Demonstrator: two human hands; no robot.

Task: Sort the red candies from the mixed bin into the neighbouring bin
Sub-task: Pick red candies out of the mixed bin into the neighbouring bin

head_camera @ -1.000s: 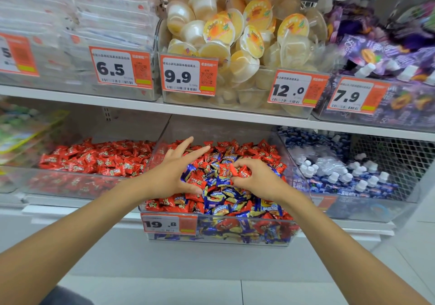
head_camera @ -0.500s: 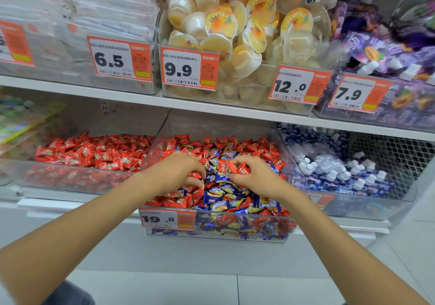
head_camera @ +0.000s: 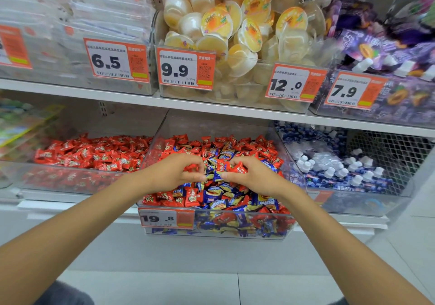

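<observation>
Two bare forearms reach forward to a clear plastic mixed bin point(head_camera: 235, 230) on the lower level of a white shop shelf point(head_camera: 211, 106). The bin is heaped with small candies in red wrappers and in blue-and-yellow wrappers. An orange-and-white price label point(head_camera: 166, 218) reading 19.8 is fixed to its front left corner.

Both hands are close together over the middle of the heap, thumbs nearly meeting. The right hand point(head_camera: 255, 178) curls its fingers round a small cluster of red candies point(head_camera: 240, 168), held just above the pile. The left hand point(head_camera: 173, 173) also has its fingers and thumb curled. It seems to pinch another of the red candies, though blur at the fingertips makes this hard to confirm.

Just left of the mixed bin, touching it, stands the neighbouring clear plastic bin point(head_camera: 70, 183), which holds only red-wrapped candies. To the right is a third clear bin of blue drink pouches with white caps point(head_camera: 341, 170).

On the level above, a clear bin is piled with pale yellow jelly cups point(head_camera: 230, 27). Price labels there read 6.5, 9.9, 12.0 and 7.9.
</observation>
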